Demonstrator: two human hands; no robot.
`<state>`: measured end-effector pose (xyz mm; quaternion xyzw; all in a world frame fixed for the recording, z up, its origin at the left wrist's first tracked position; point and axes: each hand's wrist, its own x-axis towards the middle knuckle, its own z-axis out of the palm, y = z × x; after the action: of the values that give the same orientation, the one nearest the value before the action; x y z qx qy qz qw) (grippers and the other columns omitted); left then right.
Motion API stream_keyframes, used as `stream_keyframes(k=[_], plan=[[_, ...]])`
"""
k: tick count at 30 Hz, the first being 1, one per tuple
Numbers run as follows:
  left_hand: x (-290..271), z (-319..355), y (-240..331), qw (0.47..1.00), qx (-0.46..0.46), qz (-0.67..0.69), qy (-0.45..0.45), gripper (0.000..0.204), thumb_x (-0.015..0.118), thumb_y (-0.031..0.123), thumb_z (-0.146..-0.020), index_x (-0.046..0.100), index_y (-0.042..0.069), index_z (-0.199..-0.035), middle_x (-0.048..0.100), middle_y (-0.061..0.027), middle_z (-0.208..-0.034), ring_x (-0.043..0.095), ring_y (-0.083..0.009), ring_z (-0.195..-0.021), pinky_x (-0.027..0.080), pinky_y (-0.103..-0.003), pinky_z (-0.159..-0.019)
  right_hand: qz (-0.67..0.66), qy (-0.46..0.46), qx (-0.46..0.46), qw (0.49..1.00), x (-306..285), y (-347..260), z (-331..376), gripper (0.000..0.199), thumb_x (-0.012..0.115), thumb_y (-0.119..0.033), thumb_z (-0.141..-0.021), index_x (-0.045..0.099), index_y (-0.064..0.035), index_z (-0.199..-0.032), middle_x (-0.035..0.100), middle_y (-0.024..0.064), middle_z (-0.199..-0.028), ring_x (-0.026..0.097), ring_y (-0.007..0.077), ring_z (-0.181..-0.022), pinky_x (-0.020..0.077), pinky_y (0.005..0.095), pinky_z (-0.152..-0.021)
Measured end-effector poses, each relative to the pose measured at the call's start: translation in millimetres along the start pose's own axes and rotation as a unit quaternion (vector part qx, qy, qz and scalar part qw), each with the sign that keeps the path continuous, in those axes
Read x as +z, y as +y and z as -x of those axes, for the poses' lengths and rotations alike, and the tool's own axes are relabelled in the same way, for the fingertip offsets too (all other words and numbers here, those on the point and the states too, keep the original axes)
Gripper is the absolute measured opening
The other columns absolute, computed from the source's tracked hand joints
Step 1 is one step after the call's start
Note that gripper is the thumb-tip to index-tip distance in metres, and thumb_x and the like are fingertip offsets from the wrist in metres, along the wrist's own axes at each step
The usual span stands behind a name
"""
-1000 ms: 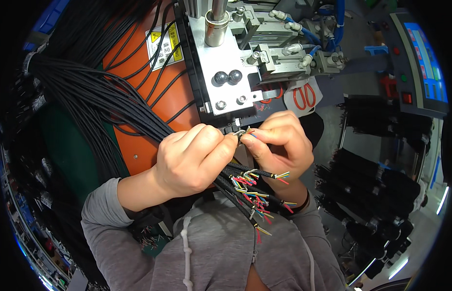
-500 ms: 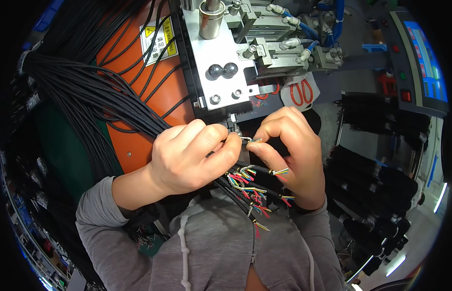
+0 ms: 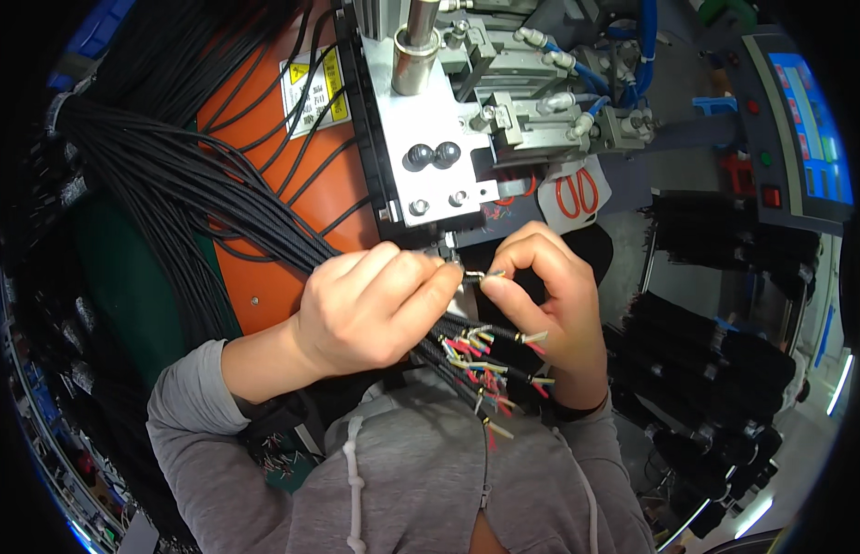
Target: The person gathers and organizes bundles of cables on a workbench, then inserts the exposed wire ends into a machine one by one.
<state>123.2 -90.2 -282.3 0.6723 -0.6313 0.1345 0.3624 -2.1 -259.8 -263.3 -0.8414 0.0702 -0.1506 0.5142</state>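
Note:
My left hand (image 3: 370, 309) is closed around a bundle of black braided cables (image 3: 296, 242) that runs in from the left. One cable end (image 3: 473, 277) sticks out past its fingertips. My right hand (image 3: 550, 295) pinches the thin stripped wires of that end between thumb and index finger. Below the hands hang several other cable ends (image 3: 481, 355), their red, yellow, white and blue wires fanned out. Just beyond my fingertips is a small metal fitting (image 3: 450, 247) under the front of a metal machine block (image 3: 435, 189).
An orange surface (image 3: 264, 295) lies under the cables at left. Pneumatic cylinders (image 3: 532, 120) with blue hoses stand behind. Orange-handled scissors (image 3: 578, 192) rest beside the machine. A control panel with a screen (image 3: 804, 129) is at right, above hanging black cable bundles (image 3: 716, 351).
The view has shifted slightly, so the machine and hands appear a little lower and further right. Both hands keep their grip, and the right fingers remain on the wire end.

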Motion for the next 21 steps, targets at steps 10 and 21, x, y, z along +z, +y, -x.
stream_keyframes(k=[10, 21], plan=[[4.5, 6.1, 10.1, 0.994, -0.002, -0.072, -0.085, 0.029, 0.067, 0.006, -0.07, 0.071, 0.006, -0.099, 0.056, 0.0009, -0.075, 0.05, -0.0091, -0.056, 0.038, -0.022, -0.044, 0.019, 0.041, 0.024, 0.999, 15.2, 30.9, 4.5, 0.006, 0.069, 0.0, -0.077, 0.065, 0.003, -0.081, 0.062, 0.009, -0.076, 0.059, 0.0181, -0.069, 0.0466, 0.0271, -0.065], [2.5, -0.9, 17.2, 0.967, -0.051, -0.18, -0.171, 0.024, 0.063, 0.011, -0.074, 0.067, 0.001, -0.096, 0.046, 0.0008, -0.075, 0.047, -0.0093, -0.06, 0.036, -0.021, -0.045, 0.137, 0.085, -0.073, 0.984, 37.0, 40.4, -5.8, 0.011, 0.067, 0.005, -0.068, 0.059, -0.0007, -0.071, 0.056, 0.0085, -0.068, 0.053, 0.0229, -0.061, 0.043, 0.0303, -0.057]])
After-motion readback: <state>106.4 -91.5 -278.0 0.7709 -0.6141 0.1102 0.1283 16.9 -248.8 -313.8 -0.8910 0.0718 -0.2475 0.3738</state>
